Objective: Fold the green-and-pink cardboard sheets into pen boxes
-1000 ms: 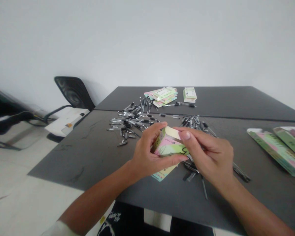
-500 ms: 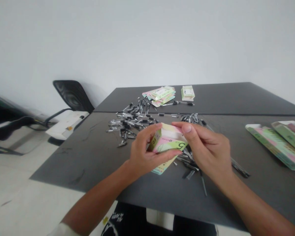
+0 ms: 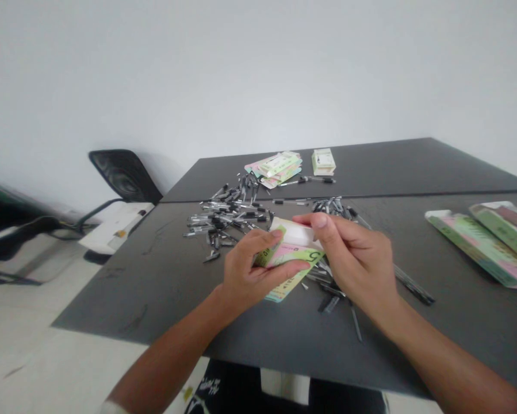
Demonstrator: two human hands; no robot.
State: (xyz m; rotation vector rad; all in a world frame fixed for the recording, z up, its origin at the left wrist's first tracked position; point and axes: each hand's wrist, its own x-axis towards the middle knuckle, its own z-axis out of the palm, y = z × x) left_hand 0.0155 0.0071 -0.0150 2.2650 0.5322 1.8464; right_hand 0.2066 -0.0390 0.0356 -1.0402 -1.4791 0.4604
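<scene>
A printed pen box (image 3: 301,257) in green, pink and yellow is held over the near half of the table, tilted, with a "5" on its side and its white inside showing at the upper end. My left hand (image 3: 252,264) wraps round its left part, thumb on the near side. At the box's upper right edge, my right hand (image 3: 357,256) pinches the cardboard between thumb and forefinger. Loose black-and-clear pens (image 3: 327,279) lie on the table just behind and below the box, partly hidden by it and the right hand.
More pens (image 3: 226,215) are heaped left of centre. Behind them lies a pile of cartons (image 3: 279,167), with one box (image 3: 324,162) standing beside it. Larger cartons (image 3: 478,244) lie at the right. A black chair (image 3: 126,178) stands left of the dark table (image 3: 124,287).
Both hands and the box appear slightly further left, partly because the view has shifted. The box is tilted a little differently, with more of its white inside showing. Both hands still grip it.
</scene>
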